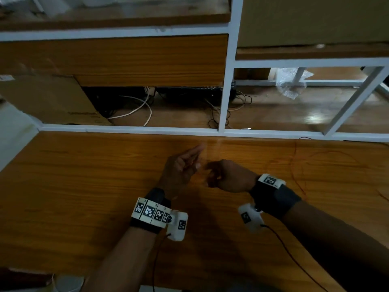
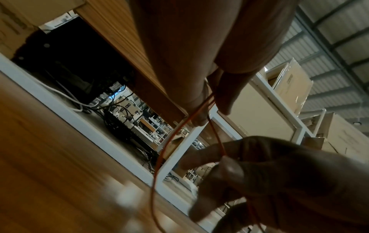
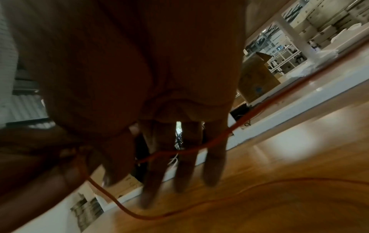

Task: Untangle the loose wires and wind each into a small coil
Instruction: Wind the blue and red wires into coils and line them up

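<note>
A thin orange wire lies in loose loops on the wooden table, right of my hands. Both hands hover close together above the table's middle. My left hand has its fingers nearly straight, and its thumb pinches the wire against them. My right hand pinches the same wire between thumb and forefinger just below, as the left wrist view shows. In the right wrist view the wire crosses the hanging fingers and trails down in a curve onto the table.
A white metal frame rail runs along the table's back edge, with an upright post. Behind it lie white and black cables, a cardboard box and bubble wrap. Black camera leads hang from both wrists.
</note>
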